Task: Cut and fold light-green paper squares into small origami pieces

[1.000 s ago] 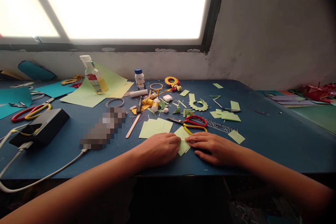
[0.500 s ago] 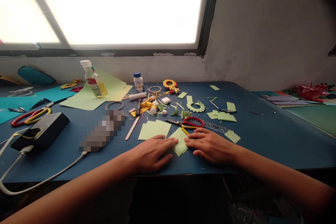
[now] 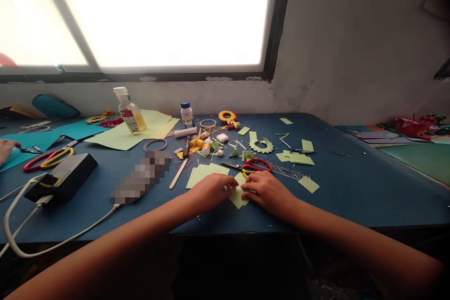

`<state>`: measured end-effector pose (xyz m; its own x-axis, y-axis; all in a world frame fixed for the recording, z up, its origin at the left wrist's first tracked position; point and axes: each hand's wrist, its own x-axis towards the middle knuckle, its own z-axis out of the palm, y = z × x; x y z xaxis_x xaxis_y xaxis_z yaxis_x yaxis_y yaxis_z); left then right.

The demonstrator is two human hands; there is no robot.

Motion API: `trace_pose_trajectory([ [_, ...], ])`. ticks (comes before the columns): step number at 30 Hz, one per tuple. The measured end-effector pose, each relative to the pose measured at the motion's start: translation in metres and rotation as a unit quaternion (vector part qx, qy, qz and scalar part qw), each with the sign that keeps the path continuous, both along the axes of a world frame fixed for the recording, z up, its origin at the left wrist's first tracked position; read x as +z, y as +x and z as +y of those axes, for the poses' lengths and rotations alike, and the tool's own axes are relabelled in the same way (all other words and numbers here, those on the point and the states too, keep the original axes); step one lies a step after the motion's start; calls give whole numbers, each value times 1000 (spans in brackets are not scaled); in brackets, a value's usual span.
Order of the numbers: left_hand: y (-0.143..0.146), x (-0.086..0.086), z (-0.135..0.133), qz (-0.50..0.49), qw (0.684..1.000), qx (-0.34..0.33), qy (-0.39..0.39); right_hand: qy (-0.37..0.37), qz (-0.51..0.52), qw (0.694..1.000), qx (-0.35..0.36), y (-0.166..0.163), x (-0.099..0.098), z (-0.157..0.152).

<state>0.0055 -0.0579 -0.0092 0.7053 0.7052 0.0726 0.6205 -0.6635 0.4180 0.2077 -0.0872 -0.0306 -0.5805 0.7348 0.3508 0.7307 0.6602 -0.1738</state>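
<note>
I note left forearm (image 3: 140, 233) and right forearm (image 3: 351, 239) bare along their visible length, slender, tapering wristward. Left hand (image 3: 211, 191) and right hand (image 3: 270, 193) likewise bare, slim-fingered. Clothing lower down: too dark to tell.

A matt, smooth paper finish is seen on the frontmost pale green square sheet (image 3: 238, 199). On the scissors with red and yellow loops (image 3: 246, 167), dark metal blades (image 3: 231, 165) are joined to smooth, plastic-looking handles (image 3: 259, 160). The long, flat ruler (image 3: 291, 171) is apparently made of see-through plastic, and the narrow, pale stick (image 3: 179, 173) of bare wood. The dark blue tabletop (image 3: 351, 192) is smoothly finished, with a faint sheen.
</note>
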Motion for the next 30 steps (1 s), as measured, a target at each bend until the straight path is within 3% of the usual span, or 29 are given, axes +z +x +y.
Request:
trace_pose_trajectory([
  [5,4,3,9,-26,999,-5,-45,-86,42,995,-38,-1,8,1],
  [13,10,3,0,0,999,37,-23,-117,78,989,-43,-5,12,2],
  [19,6,4,1,19,1000,-14,5,-185,87,978,-38,-3,15,10],
  [25,-2,-1,5,-17,998,-64,3,-111,83,990,29,4,5,10],
  [30,-1,-4,-6,28,995,-54,79,4,35,992,124,16,-3,6],
])
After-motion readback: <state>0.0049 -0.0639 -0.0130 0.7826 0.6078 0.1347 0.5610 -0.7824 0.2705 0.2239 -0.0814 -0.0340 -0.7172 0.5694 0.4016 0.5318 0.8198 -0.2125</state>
